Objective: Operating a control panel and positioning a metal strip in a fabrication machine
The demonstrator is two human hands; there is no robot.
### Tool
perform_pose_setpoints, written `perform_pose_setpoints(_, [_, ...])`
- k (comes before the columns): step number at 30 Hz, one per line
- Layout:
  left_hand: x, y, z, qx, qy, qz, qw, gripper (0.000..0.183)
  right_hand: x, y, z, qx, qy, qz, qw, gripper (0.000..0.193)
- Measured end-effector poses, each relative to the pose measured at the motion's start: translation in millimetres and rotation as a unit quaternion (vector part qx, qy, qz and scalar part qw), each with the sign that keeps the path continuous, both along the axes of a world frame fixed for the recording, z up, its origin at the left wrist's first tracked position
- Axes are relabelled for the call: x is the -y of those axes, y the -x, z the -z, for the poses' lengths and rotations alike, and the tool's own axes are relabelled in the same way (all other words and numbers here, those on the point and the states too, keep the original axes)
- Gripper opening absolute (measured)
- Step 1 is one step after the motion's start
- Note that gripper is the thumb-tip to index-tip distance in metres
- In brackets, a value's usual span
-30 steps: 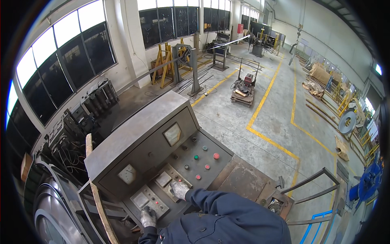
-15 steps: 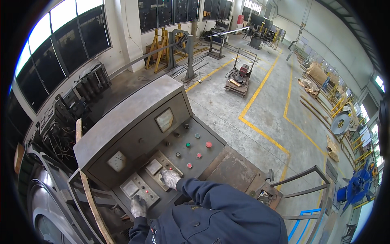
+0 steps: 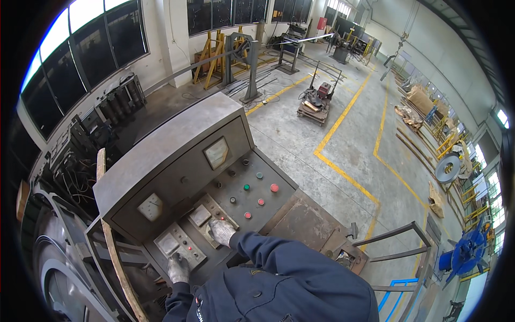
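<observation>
A grey metal control console stands before me, with two small control boxes on its sloping panel. My left hand, in a grey-white work glove, rests at the near edge of the left control box, fingers curled down on it. On the right control box, my right hand, gloved alike, has its fingers bent together over the lower part. Whatever lies under either hand's fingertips is hidden. Red lights glow on both boxes. Beyond my right hand are several push buttons, among them a green button and a red button.
Left of the console stand a wooden strip and a large round machine part. A metal railing and a blue fan-like machine are at right. A wheeled cart sits on the yellow-lined floor ahead.
The view has shifted slightly, moving the console a little up and left in the picture. Both hands stay on the same control boxes.
</observation>
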State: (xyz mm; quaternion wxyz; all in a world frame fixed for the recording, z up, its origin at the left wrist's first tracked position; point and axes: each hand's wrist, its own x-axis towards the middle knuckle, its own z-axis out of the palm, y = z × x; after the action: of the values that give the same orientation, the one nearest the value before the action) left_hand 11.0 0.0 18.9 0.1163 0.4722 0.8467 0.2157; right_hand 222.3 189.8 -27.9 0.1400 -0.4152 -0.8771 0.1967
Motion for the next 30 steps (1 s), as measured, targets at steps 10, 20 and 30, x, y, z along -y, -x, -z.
perform_pose_setpoints(10, [0,0,2,-0.006,0.006,-0.004,1.0,0.031,-2,-1,9,-0.029,0.029,0.011,0.999,0.03])
perform_pose_setpoints(20, [1,-2,-3,0.005,-0.003,-0.002,1.0,0.031,-1,-1,1,-0.015,0.024,0.007,1.0,0.028])
perform_pose_setpoints(30, [0,-1,-1,-0.007,-0.004,0.0,1.0,0.031,0,-1,0,-0.014,-0.007,0.002,1.0,0.024])
